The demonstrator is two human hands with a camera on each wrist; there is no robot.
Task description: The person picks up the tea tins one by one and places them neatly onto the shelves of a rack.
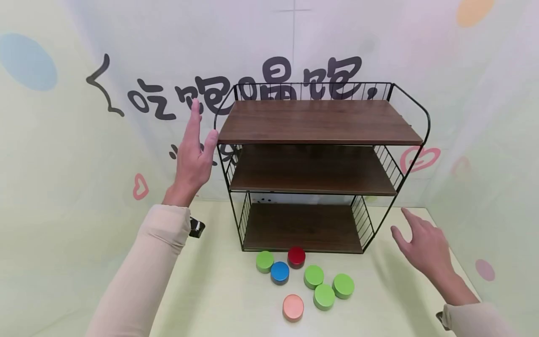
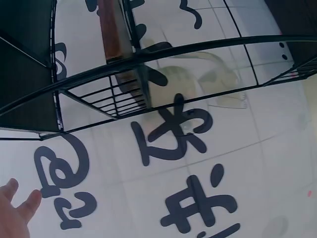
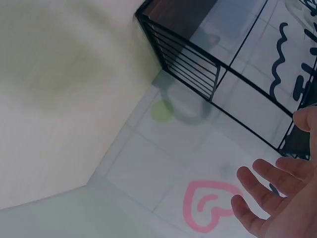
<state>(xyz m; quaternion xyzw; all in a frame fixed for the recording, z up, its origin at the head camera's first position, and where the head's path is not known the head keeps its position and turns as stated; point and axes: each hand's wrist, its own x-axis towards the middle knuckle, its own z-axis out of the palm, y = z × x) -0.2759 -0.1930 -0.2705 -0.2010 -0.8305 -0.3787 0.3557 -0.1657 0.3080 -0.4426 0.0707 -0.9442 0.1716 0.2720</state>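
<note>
A three-tier shelf rack (image 1: 320, 121) with dark wood boards and a black wire frame stands on the table. My left hand (image 1: 193, 152) is raised beside the rack's upper left side, fingers straight and pointing up; whether the thumb touches the frame I cannot tell. Low on the right, my right hand (image 1: 425, 243) hovers apart from the rack, its fingers spread and holding nothing. In the right wrist view the fingers (image 3: 262, 188) are relaxed and bare. The left wrist view shows only fingertips of the left hand (image 2: 15, 213) near the wire frame (image 2: 99, 74).
In front of the rack lie several green round lids (image 1: 324, 297), a blue one (image 1: 280, 273), a dark red one (image 1: 296, 257) and a pink one (image 1: 293, 307). The pale table (image 1: 227, 299) is bounded by a printed cloth backdrop (image 1: 105, 154) behind and at both sides.
</note>
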